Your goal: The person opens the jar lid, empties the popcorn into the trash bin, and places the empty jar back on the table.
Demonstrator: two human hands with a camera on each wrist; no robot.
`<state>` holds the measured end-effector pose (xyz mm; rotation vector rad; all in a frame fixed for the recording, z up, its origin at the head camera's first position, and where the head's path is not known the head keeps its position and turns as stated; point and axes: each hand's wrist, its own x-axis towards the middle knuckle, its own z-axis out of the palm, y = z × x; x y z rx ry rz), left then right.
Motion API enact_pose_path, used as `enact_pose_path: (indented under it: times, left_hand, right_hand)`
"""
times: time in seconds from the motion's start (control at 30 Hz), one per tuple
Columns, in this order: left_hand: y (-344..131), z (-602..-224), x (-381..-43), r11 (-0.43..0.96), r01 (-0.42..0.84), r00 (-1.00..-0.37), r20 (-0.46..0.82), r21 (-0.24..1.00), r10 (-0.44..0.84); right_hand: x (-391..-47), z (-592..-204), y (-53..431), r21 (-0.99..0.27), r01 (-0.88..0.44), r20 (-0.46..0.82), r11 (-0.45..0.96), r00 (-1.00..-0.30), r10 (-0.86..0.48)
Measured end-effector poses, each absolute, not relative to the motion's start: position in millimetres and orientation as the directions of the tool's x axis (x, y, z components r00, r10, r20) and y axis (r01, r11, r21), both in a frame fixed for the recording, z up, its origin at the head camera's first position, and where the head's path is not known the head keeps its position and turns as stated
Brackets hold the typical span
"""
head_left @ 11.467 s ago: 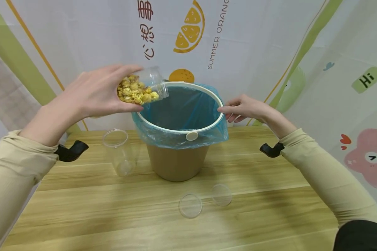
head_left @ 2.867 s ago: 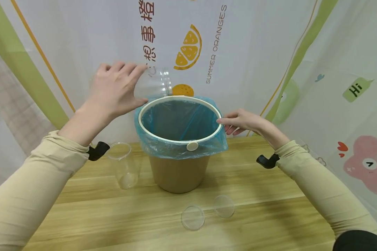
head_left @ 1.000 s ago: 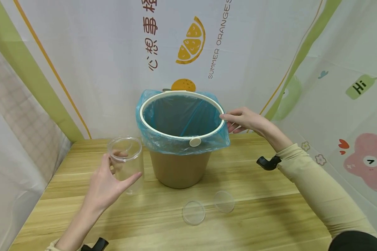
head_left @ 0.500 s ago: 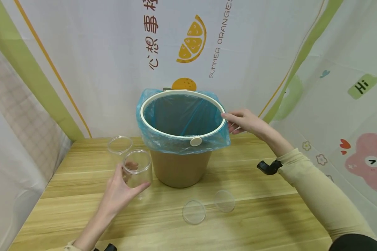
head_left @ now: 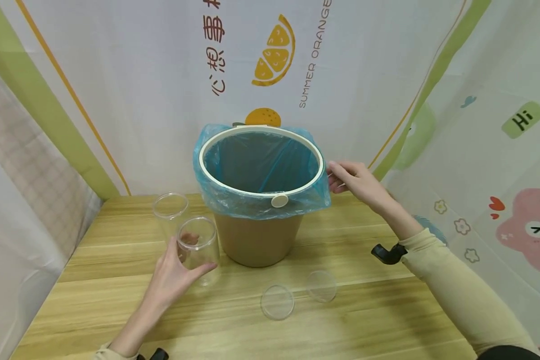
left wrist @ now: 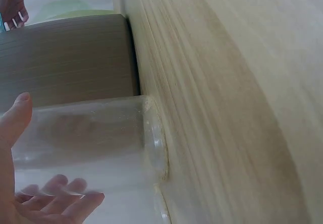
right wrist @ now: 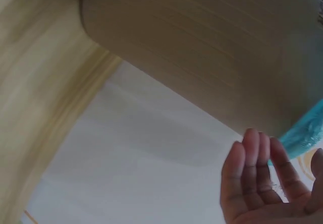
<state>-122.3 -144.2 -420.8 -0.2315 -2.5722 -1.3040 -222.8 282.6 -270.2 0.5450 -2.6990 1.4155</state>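
A clear empty plastic jar (head_left: 200, 250) stands upright on the wooden table, with my left hand (head_left: 173, 272) round it: thumb at the near side, fingers behind. In the left wrist view the jar (left wrist: 86, 133) stands close to the bucket's brown wall (left wrist: 65, 57). A second clear cup (head_left: 168, 220) is just behind it to the left. My right hand (head_left: 357, 182) is beside the bucket's right rim, fingers loosely bent and holding nothing. The brown bucket (head_left: 258, 240) has a cream rim ring (head_left: 236, 189) over a blue bag (head_left: 247, 207).
Two clear round lids (head_left: 277, 302) lie on the table (head_left: 364, 310) in front of the bucket. A printed curtain (head_left: 162, 100) hangs right behind the bucket, and another covers the right side.
My left hand emptied the popcorn jar over the bucket, then brought it down and stood it in front of the cup. Just now my right hand has let go of the rim and moved slightly right.
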Motion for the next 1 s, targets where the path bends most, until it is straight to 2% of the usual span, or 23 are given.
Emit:
enact_pose_path:
  times: [0.17,0.47,0.73,0.87,1.0]
  left_hand:
    - [-145,-421,-122,0.572,0.238,-0.964,0.265,0.785,0.038]
    - [-147,-421,-118,0.57,0.246,-0.962,0.267,0.784,0.048]
    - [-152,-414,-106,0.575,0.295,-0.941,0.337,0.764,0.035]
    - [-155,-409,-101,0.564,0.385,-0.893,0.45,0.73,0.027]
    - [-160,-404,-99,0.566,0.533,-0.787,0.615,0.629,0.057]
  right_hand:
    - [-212,-291,289,-0.745,-0.398,0.277,0.535,-0.914,-0.295]
    - [-179,-324,287,-0.67,-0.444,0.326,0.595,-0.896,-0.302]
    - [-159,-345,278,-0.516,-0.627,0.442,0.584,-0.779,-0.445]
    - [-151,-349,274,-0.464,-0.69,0.445,0.556,-0.724,-0.527]
    - [-144,-352,269,-0.443,-0.73,0.421,0.52,-0.682,-0.598]
